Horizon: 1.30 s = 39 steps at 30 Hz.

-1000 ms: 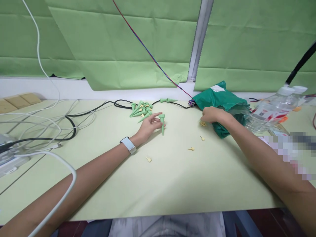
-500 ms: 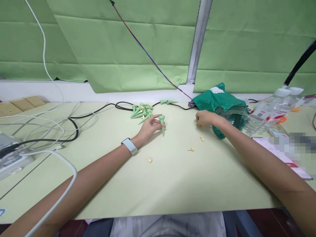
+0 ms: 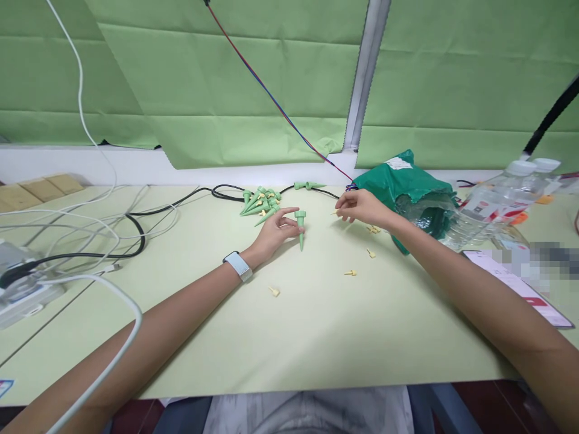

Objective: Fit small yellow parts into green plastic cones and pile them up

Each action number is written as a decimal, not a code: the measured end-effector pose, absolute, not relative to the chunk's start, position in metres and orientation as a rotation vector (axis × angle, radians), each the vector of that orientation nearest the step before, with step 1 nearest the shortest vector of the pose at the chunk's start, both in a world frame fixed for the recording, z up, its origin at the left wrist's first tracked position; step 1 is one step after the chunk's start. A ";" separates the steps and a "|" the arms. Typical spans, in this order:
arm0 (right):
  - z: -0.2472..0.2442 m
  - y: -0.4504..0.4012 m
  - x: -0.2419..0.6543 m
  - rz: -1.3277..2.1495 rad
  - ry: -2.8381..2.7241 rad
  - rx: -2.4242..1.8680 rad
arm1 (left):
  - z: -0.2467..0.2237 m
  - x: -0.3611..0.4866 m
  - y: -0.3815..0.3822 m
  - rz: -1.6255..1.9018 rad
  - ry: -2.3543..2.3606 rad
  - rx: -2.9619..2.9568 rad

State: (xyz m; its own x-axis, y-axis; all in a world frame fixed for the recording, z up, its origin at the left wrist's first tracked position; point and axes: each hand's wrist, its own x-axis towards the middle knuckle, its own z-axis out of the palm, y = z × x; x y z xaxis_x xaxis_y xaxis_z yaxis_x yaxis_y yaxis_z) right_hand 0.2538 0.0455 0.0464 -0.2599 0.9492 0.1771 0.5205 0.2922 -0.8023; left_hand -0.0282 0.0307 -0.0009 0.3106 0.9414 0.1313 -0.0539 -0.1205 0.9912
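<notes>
While left fingers point(image 3: 289, 224) touch an upright green plastic spike point(image 3: 300, 232), grip unclear, right fingertips point(image 3: 340, 214) pinch a small cream peg point(image 3: 335, 212).

Spike pile point(image 3: 260, 204) at the back of a desk mat point(image 3: 316, 343), plastic bag point(image 3: 407, 187) and plastic bottles point(image 3: 497, 208) to the right
A black cable point(image 3: 226, 191) runs behind the pile; a lone spike point(image 3: 301, 232) stands just right of the left hand point(image 3: 274, 232). Small pegs point(image 3: 350, 272) lie in front of the right hand point(image 3: 362, 208), which is beside the bag; white cables point(image 3: 90, 226) lie at far left.
</notes>
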 end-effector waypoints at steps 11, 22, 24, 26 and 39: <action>0.018 0.013 0.191 0.841 -1.874 -0.903 | 0.001 -0.029 0.030 1.007 0.889 1.478; 0.015 0.011 0.194 0.560 -1.877 -0.990 | -0.010 -0.033 0.038 0.957 0.725 1.413; 0.014 0.011 0.194 0.559 -1.884 -1.008 | -0.011 -0.033 0.038 0.955 0.708 1.404; 0.011 0.011 0.194 0.550 -1.903 -1.011 | -0.010 -0.033 0.038 0.948 0.684 1.386; 0.000 0.010 0.188 0.566 -1.896 -0.959 | -0.003 -0.035 0.035 0.867 0.692 1.360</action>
